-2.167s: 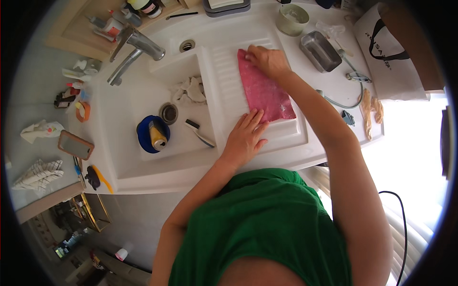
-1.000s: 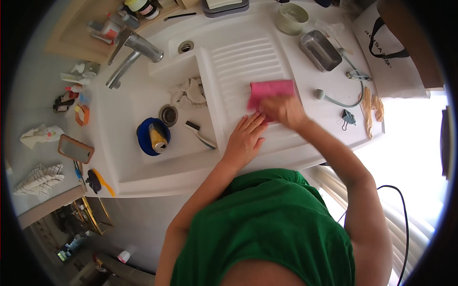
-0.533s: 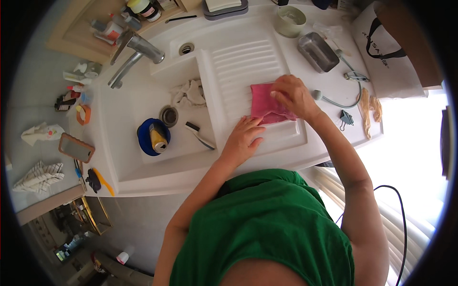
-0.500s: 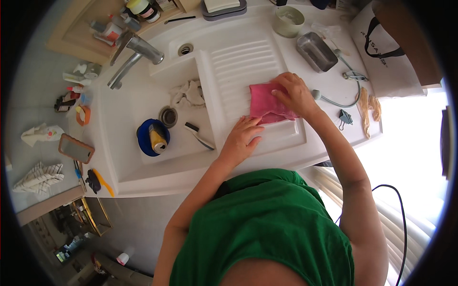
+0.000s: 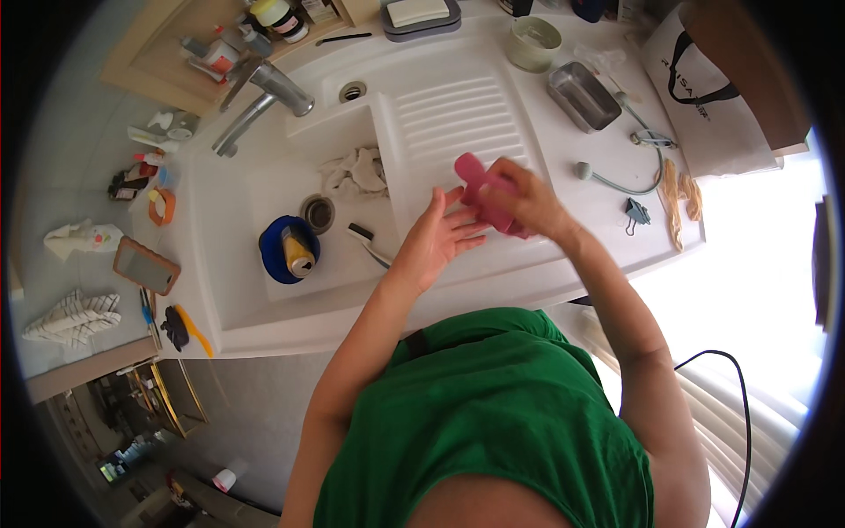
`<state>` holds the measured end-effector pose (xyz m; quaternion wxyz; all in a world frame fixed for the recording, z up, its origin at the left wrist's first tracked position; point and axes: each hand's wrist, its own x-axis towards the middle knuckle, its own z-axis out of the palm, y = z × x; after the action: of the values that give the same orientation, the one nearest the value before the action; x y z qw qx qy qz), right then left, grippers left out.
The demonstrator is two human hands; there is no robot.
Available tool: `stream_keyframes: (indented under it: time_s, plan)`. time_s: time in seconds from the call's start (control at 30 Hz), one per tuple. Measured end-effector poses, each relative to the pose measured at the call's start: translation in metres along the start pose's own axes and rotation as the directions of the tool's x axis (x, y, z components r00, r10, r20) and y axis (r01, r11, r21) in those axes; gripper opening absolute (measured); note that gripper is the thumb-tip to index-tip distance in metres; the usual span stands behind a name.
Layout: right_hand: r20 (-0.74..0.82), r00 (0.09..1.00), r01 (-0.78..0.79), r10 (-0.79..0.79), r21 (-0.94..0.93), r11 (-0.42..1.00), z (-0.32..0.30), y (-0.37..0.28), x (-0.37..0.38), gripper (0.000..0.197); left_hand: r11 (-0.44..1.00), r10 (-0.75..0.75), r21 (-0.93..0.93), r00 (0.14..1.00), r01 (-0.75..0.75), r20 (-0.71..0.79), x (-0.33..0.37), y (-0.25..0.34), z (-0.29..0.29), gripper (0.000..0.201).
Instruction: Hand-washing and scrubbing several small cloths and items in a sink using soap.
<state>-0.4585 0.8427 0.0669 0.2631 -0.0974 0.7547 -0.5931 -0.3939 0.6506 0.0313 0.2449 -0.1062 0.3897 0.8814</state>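
A folded pink cloth point(image 5: 489, 201) is bunched up in my right hand point(image 5: 535, 204), raised over the lower part of the sink's ribbed washboard point(image 5: 458, 114). My fingers wrap round it from the right, and one end sticks out at the upper left. My left hand point(image 5: 433, 245) is beside it with fingers spread and palm turned up. Its fingertips come close to the cloth; whether they touch it I cannot tell. Left of that hand, inside the basin, lies a brush point(image 5: 362, 234) with dark bristles, partly covered by my hand.
In the white basin are a blue bowl point(image 5: 274, 266) with a yellow can point(image 5: 297, 253) and a wet whitish cloth point(image 5: 359, 172). A tap point(image 5: 273, 92) reaches over it. Right of the washboard stand a metal tin point(image 5: 584, 97), a shower hose point(image 5: 627, 189), a binder clip point(image 5: 637, 213) and a white bag point(image 5: 695, 114).
The pink cloth, flat on the washboard before, is lifted and gathered in my right hand. My left hand has come off it, turned palm up and spread its fingers. The view has shifted slightly.
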Motion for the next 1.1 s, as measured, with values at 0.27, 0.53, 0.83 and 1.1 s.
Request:
stream_keyframes:
  time_s: [0.27,0.53,0.83,1.1]
  plan:
    - [0.053,0.991,0.109,-0.124,0.215,0.971,0.081,0.017,-0.023,0.029,0.942,0.078,-0.324,0.996,-0.090,-0.050,-0.007,0.009,-0.004,0.063]
    - [-0.392,0.904,0.181,-0.170,-0.008,0.983,0.023,0.030,0.004,0.034,0.894,0.230,-0.378,0.970,-0.242,-0.077,-0.005,0.019,0.003,0.062]
    - [-0.263,0.961,-0.069,0.083,0.065,0.996,0.043,0.015,0.009,0.035,0.889,0.163,-0.423,0.985,-0.174,-0.064,-0.001,0.031,0.005,0.061]
    - [-0.329,0.916,0.185,-0.230,-0.163,0.969,0.050,-0.001,0.012,0.017,0.897,0.226,-0.358,0.965,-0.258,-0.130,0.006,0.029,-0.005,0.067]
